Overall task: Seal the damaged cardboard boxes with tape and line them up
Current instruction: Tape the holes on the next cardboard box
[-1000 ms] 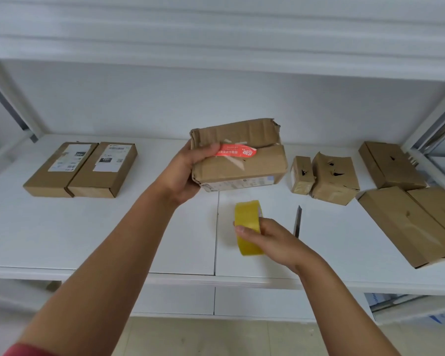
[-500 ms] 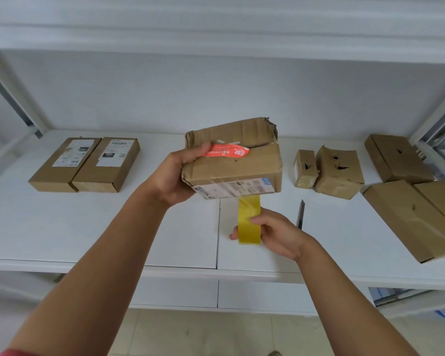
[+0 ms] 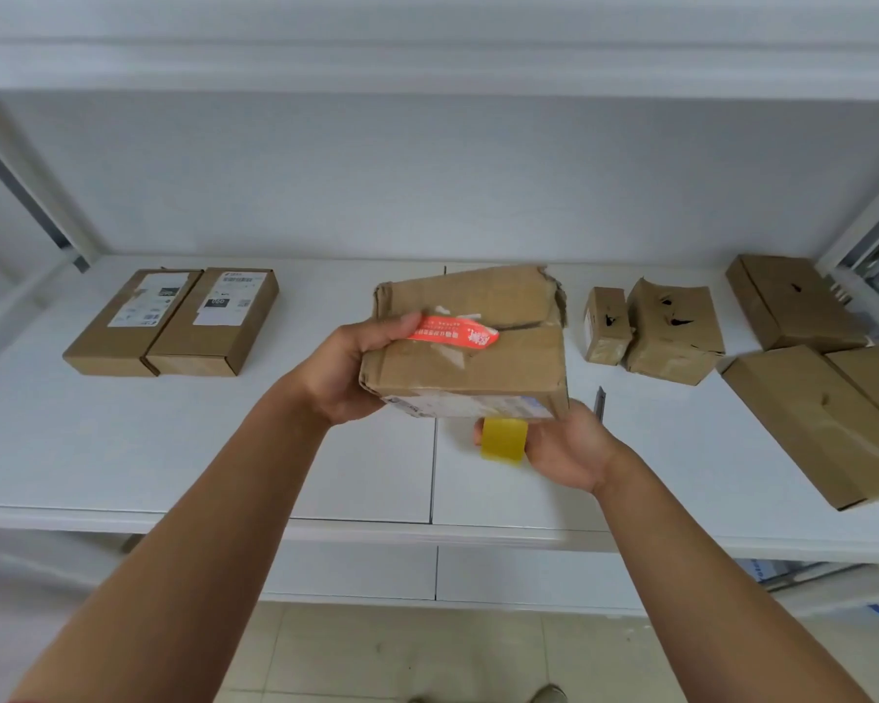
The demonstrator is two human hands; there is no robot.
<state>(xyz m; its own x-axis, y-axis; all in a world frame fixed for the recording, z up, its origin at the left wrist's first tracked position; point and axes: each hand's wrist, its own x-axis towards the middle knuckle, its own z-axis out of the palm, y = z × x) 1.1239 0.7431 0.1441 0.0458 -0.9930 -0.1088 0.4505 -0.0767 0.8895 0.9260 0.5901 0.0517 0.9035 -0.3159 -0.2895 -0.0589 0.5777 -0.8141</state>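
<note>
Sealing is the step in hand; the left hand grips the torn cardboard box above the shelf; the right hand curls round the yellow tape roll just beneath its front edge; next, probably, tape must bridge the torn flap.

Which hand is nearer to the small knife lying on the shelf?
Right. The right hand is just beside the knife; the left hand is across the box.
</note>
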